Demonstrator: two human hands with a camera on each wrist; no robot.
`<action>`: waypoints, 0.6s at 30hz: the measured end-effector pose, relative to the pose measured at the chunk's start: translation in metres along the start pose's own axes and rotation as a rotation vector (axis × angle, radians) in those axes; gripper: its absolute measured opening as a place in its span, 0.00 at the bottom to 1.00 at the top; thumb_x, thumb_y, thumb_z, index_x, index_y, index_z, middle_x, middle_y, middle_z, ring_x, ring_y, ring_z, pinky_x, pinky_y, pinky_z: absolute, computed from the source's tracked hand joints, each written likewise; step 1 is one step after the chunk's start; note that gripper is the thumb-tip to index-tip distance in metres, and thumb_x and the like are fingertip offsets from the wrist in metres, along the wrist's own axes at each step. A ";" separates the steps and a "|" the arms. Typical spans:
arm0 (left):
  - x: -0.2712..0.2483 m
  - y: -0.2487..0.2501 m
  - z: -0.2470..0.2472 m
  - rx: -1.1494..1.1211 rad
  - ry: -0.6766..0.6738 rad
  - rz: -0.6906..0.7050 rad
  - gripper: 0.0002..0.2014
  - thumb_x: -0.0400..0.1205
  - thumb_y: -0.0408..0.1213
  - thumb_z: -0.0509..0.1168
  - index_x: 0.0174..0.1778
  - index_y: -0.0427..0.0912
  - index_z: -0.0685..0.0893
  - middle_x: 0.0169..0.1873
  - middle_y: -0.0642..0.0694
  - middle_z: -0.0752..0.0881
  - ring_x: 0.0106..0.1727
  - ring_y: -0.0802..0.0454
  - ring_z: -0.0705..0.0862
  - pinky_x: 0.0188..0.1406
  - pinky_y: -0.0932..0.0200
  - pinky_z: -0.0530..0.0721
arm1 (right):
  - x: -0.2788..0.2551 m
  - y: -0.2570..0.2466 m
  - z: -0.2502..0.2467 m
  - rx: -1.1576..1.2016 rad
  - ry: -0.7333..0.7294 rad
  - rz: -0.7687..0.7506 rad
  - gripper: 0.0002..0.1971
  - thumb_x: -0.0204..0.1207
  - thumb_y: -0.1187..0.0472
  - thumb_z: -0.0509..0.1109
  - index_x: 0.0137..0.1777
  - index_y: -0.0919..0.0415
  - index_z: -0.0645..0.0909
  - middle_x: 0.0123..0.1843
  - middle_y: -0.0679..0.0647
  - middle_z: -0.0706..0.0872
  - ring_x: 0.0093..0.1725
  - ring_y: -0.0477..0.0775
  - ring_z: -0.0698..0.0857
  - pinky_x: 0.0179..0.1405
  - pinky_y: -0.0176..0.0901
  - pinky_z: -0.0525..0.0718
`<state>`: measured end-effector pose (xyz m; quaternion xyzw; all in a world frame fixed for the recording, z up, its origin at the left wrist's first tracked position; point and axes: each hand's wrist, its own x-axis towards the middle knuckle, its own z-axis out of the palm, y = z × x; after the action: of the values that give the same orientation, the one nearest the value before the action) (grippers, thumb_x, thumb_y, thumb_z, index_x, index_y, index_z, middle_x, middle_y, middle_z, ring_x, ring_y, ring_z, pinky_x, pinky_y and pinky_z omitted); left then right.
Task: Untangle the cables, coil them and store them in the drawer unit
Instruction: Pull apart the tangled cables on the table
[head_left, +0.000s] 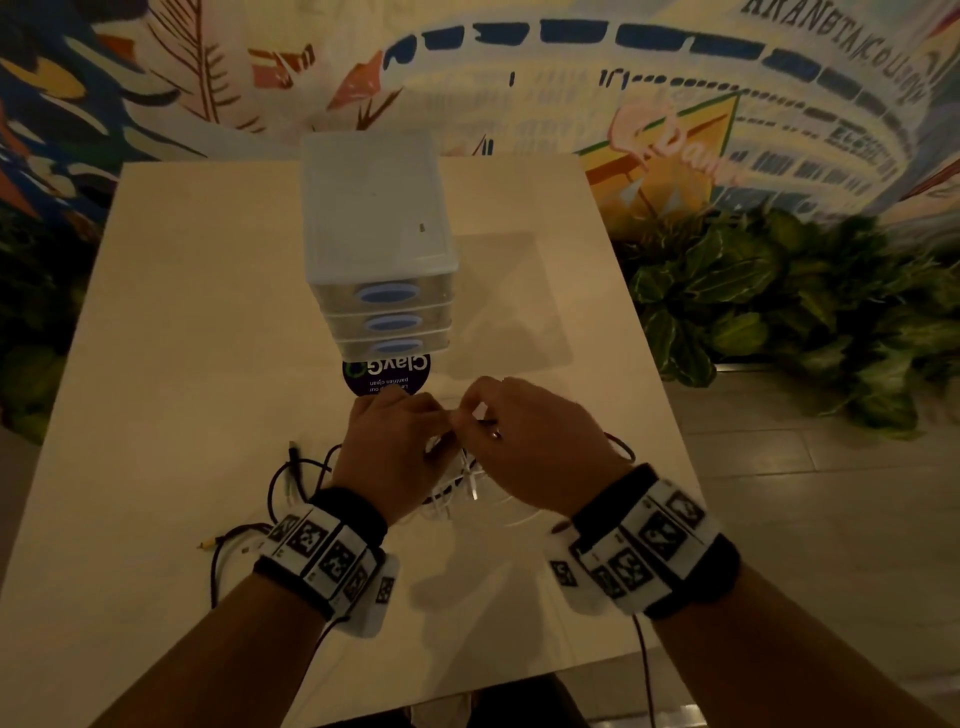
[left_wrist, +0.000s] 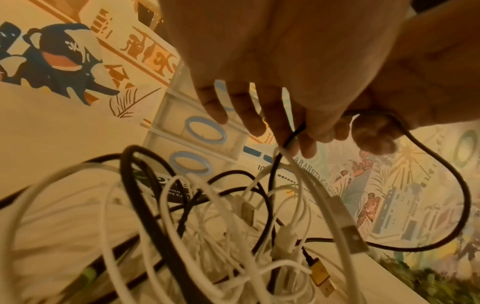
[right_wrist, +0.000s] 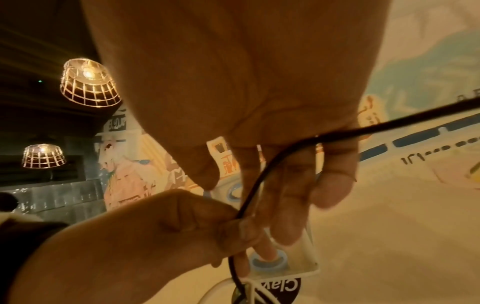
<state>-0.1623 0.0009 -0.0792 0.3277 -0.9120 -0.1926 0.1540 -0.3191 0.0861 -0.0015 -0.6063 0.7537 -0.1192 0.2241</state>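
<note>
A tangle of white and black cables (head_left: 467, 488) lies on the pale table (head_left: 182, 312), just in front of the drawer unit (head_left: 379, 234). All three of its blue-handled drawers are closed. My left hand (head_left: 410, 426) and right hand (head_left: 498, 415) meet above the tangle. In the left wrist view my left hand (left_wrist: 272, 123) pinches a black cable (left_wrist: 293, 133) that loops off to the right, with a white cable (left_wrist: 311, 185) hanging beside it. In the right wrist view that black cable (right_wrist: 259, 176) crosses my right hand (right_wrist: 272, 185) and runs down into the left hand's (right_wrist: 182, 230) pinch.
More black cable (head_left: 291, 478) loops left of my left wrist, ending in a yellow-tipped plug (head_left: 202, 544). A round dark sticker (head_left: 387, 374) lies under the unit's front. Leafy plants (head_left: 779, 312) stand off the table's right edge. A painted wall rises behind.
</note>
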 end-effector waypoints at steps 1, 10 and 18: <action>0.000 0.000 0.000 -0.005 0.001 -0.011 0.19 0.81 0.55 0.56 0.50 0.59 0.92 0.38 0.58 0.86 0.43 0.47 0.81 0.45 0.53 0.68 | 0.002 -0.002 0.003 -0.019 -0.013 0.027 0.14 0.87 0.41 0.57 0.58 0.49 0.76 0.47 0.48 0.86 0.47 0.55 0.85 0.44 0.49 0.80; -0.007 -0.005 0.014 -0.223 -0.146 -0.049 0.13 0.80 0.58 0.69 0.52 0.56 0.92 0.51 0.58 0.83 0.49 0.57 0.83 0.45 0.60 0.79 | 0.008 0.009 -0.028 0.032 0.089 -0.120 0.19 0.88 0.41 0.61 0.43 0.53 0.81 0.29 0.50 0.78 0.31 0.46 0.78 0.30 0.44 0.71; -0.006 -0.014 0.015 -0.132 -0.006 -0.109 0.20 0.86 0.62 0.56 0.54 0.60 0.92 0.50 0.62 0.91 0.51 0.53 0.88 0.51 0.44 0.84 | 0.017 0.024 -0.038 0.227 0.295 -0.124 0.18 0.89 0.44 0.60 0.43 0.55 0.77 0.30 0.50 0.80 0.31 0.49 0.79 0.33 0.51 0.78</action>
<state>-0.1563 -0.0016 -0.0996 0.3655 -0.8786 -0.2614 0.1616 -0.3604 0.0718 0.0173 -0.5983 0.7213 -0.3045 0.1705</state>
